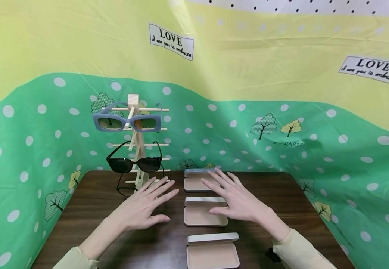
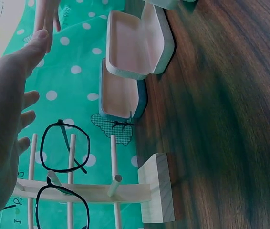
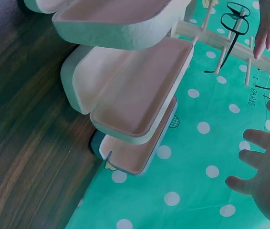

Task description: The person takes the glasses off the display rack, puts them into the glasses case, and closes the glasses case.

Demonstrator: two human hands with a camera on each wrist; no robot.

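Note:
A wooden rack at the table's back left carries blue-framed sunglasses, black sunglasses and, lowest, thin black-rimmed glasses. Three open glasses cases lie in a column: the far case, the middle case and the near case. My left hand hovers flat with spread fingers just in front of the rack's base. My right hand is spread over the far and middle cases and holds nothing. The left wrist view shows the thin glasses on the rack.
The dark wooden table is bounded at the back and sides by a green and yellow dotted cloth backdrop. Bare wood lies to the left of the cases and to their right.

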